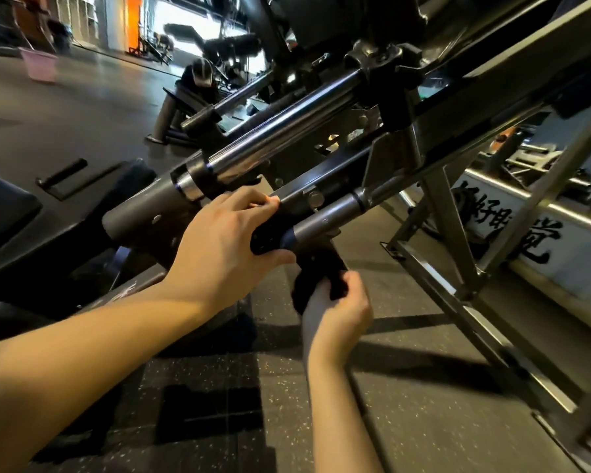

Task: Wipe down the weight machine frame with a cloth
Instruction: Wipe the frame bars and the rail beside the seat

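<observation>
Curling round a bunched black cloth (316,279), the fingers (350,285) of the right hand (342,307) pinch its lower end beneath the slanted grey steel tube (325,221) of the weight machine frame. The left hand (219,247) grips the same tube, fingers wrapped over the cloth's upper part. Judging by the loose hang, the cloth could slip off or snag on the bolt (316,199). It looks dark, soft and crumpled.
</observation>
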Motion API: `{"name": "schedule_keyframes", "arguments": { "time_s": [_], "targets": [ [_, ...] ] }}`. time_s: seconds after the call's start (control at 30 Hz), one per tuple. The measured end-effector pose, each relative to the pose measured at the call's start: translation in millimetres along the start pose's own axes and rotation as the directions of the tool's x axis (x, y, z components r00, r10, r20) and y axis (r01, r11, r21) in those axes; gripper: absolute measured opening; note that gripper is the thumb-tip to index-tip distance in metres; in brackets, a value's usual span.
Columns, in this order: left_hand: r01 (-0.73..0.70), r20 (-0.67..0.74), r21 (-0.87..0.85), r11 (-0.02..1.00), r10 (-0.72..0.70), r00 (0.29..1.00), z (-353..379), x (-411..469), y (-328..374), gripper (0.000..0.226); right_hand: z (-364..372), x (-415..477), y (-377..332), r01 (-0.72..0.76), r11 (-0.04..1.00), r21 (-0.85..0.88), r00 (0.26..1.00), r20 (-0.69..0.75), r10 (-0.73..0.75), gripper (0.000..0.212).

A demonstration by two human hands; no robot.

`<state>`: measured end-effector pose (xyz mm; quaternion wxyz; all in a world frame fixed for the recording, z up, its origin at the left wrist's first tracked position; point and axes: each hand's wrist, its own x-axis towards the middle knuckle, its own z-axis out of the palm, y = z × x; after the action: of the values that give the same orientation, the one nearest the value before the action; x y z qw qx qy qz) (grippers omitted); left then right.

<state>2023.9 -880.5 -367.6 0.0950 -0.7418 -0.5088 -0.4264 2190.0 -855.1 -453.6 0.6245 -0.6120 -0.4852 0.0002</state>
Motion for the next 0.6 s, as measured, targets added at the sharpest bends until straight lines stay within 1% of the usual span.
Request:
{"name": "schedule_keyframes", "arguments": {
  "time_s": [0.07,0.1,0.13,0.17,0.23,0.27,0.3,0.33,0.37,0.43,0.47,0.5,0.53,0.57,0.6],
  "targets": [
    [-0.009,-0.003,0.018,1.000,0.009,1.000,2,1,-1,0.074,6,2,-18,0.138,0.990,0.034,0.989,0.045,-0.140,0.019],
    [-0.011,-0.001,0.022,1.000,0.011,1.000,3,0,-1,0.073,6,3,-18,0.173,0.984,0.050,0.983,0.056,-0.176,0.016],
    [-0.007,-0.002,0.017,1.000,0.007,1.000,3,-1,0,0.073,4,5,-10,0.170,0.984,0.056,0.984,0.041,-0.172,0.015],
    [0.001,-0.006,0.010,1.000,-0.001,1.000,2,0,0,0.073,-1,8,1,0.118,0.992,0.050,0.993,0.015,-0.119,0.014],
    [0.008,0.002,0.002,1.000,-0.008,1.000,1,1,1,0.074,-10,12,20,-0.048,0.999,0.025,0.998,-0.032,0.049,0.014],
    [0.010,0.003,0.002,1.000,-0.010,1.000,1,1,1,0.075,-11,14,23,-0.105,0.994,0.017,0.993,-0.045,0.105,0.014],
    [0.011,0.000,0.002,1.000,-0.011,1.000,1,0,0,0.075,-9,15,18,-0.124,0.992,0.016,0.991,-0.045,0.125,0.014],
    [0.009,-0.002,0.001,1.000,-0.009,1.000,0,0,0,0.075,-6,15,5,-0.108,0.994,0.021,0.993,-0.039,0.109,0.013],
    [0.008,-0.002,-0.003,1.000,-0.008,1.000,0,-1,1,0.075,-3,14,-11,-0.045,0.998,0.052,0.999,-0.017,0.046,0.012],
    [-0.002,-0.011,-0.008,1.000,0.002,1.000,2,1,-1,0.073,3,6,-34,0.118,0.981,0.156,0.992,0.033,-0.125,0.010],
    [-0.008,-0.009,-0.015,1.000,0.008,1.000,2,0,-2,0.073,6,2,-30,0.156,0.974,0.162,0.984,0.064,-0.168,0.012],
    [-0.012,-0.003,-0.032,0.999,0.012,1.000,1,-1,-3,0.072,8,-2,-18,0.147,0.979,0.139,0.983,0.090,-0.160,0.014],
    [-0.013,0.002,-0.046,0.999,0.013,1.000,0,0,-5,0.071,9,-2,1,0.087,0.989,0.119,0.991,0.093,-0.098,0.018],
    [-0.022,0.010,-0.053,0.998,0.023,1.000,-1,-1,-7,0.070,6,-4,18,-0.079,0.988,0.132,0.992,0.106,0.065,0.026],
    [-0.037,0.018,-0.053,0.998,0.038,0.999,-2,-3,-9,0.069,1,-7,34,-0.299,0.943,0.145,0.950,0.137,0.280,0.036]
  ]
}}
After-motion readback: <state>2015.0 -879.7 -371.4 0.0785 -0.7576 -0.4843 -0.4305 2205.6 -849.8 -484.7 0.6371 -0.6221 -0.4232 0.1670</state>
